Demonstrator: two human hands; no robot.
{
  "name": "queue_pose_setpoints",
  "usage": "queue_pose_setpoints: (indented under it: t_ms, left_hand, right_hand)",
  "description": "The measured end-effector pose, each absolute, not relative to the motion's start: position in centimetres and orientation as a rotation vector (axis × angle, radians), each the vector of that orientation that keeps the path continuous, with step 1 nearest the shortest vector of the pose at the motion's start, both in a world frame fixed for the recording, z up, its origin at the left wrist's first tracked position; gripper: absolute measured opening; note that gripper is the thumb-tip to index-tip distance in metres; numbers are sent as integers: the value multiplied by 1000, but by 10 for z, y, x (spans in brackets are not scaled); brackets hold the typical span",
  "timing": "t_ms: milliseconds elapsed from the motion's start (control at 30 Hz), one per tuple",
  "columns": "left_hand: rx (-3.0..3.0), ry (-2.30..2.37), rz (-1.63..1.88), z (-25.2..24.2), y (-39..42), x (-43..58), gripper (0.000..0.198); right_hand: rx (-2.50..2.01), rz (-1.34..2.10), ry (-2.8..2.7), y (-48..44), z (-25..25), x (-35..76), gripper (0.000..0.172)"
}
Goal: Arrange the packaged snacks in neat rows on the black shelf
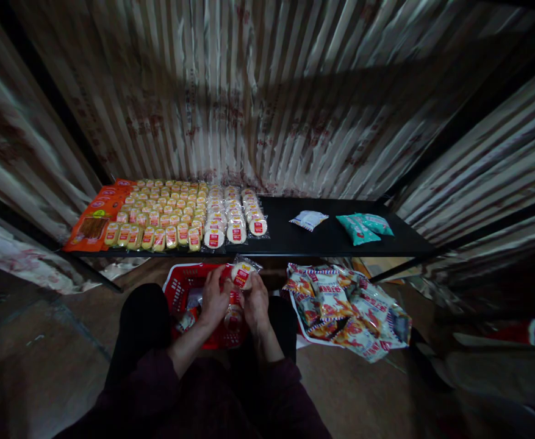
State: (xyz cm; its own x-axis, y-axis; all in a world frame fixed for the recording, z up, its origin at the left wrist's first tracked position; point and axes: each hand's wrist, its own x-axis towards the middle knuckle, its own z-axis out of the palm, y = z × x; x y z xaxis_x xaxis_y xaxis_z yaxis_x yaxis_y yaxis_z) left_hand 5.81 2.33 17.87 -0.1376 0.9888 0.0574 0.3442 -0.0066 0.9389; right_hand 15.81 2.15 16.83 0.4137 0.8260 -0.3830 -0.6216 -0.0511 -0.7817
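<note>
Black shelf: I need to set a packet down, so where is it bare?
Bare between the round packs and the white packet, and right of the teal packets. Crowded: left half, with yellow packs and orange packs.

Before you runs a long black shelf (290,244); at its left end you have orange packets (100,210), overlapping one another from back to front; against them sit close rows of small yellow wrapped cakes (164,216); next come round white wrapped cakes (236,233), ranged in three columns running away from you. Well to the right of those, a white-and-blue packet (310,220) lies by itself; farther right, your shelf bears two teal packets (357,230), lying together near that end.
</note>
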Motion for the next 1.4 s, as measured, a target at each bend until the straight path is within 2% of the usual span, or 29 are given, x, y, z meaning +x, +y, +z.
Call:
queue_pose_setpoints:
  t_ms: [200,633,767,967,1100,1267,1400]
  left_hand:
    - [1736,1425,1243,190,8,68,34]
    - [1172,1288,1200,184,5,83,38]
    - [1130,1348,1204,177,10,78,33]
    - [785,1300,1285,173,21,70,25]
    - [625,1227,1303,172,27,65,33]
    - [509,1177,1293,174,29,62,45]
    - [469,1154,1283,175,29,63,42]
  right_hand:
    - [-1126,1129,-305,22,169,161,37]
    - [-1262,981,-790,6,199,150,39]
    - [-1262,992,-854,4,192,147,39]
    - [-1359,821,-951,9,169,151,31]
    - [-1452,684,-1006,11,162,157,28]
    - [-1395,848,-1007,11,164,155,32]
    - [-1418,871,-979,10,166,154,32]
